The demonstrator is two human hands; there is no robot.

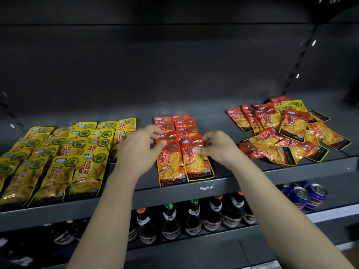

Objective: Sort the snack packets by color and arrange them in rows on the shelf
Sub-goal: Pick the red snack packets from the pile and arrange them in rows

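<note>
Yellow snack packets (58, 158) lie in several overlapping rows on the left of the dark grey shelf (194, 188). Two short rows of red packets (176, 125) run back from the shelf's front at its middle. My left hand (139, 146) pinches the top left corner of the front left red packet (170, 167). My right hand (215, 147) pinches the top right edge of the front right red packet (196, 162). At the right lies an unsorted heap (287, 131) of red packets with a few yellow ones mixed in.
The shelf's back wall is dark and bare, with a slotted upright (297, 63) at the right. On the lower shelf stand several dark bottles (192, 216) with coloured caps and blue drink cans (305, 195). Bare shelf surface shows between the red rows and the heap.
</note>
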